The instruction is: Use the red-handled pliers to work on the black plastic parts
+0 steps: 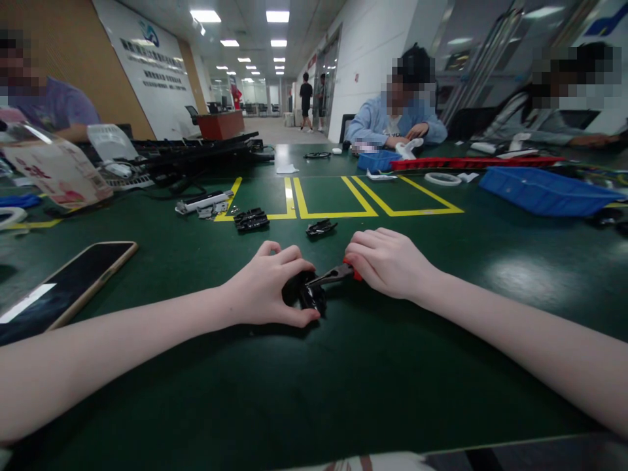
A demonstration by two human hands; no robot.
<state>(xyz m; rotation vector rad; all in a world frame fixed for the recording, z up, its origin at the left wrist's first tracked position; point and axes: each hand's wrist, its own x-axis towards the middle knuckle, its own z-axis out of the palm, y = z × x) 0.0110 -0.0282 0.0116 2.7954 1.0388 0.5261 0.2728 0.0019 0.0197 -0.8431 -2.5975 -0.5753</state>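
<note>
Between the thumb and fingers of my left hand (pixel 267 288) is a small black plastic part (pixel 313 297), held close to the table. My right hand (pixel 387 265) is closed round the red handles of a pair of pliers (pixel 336 273). The metal jaws point left and touch the black part; whether they grip it I cannot tell. My palm and fingers hide most of the handles. Just beyond my hands lie another black part (pixel 321 227) and a group of black pieces (pixel 252 220).
A phone (pixel 73 281) lies at my left. Further back are white and metal pieces (pixel 203 204), a paper-like bag (pixel 53 167) and long black parts (pixel 196 160). To the right stand a blue tray (pixel 547 190) and a red strip (pixel 471 162). Other people sit across the green table (pixel 314 399).
</note>
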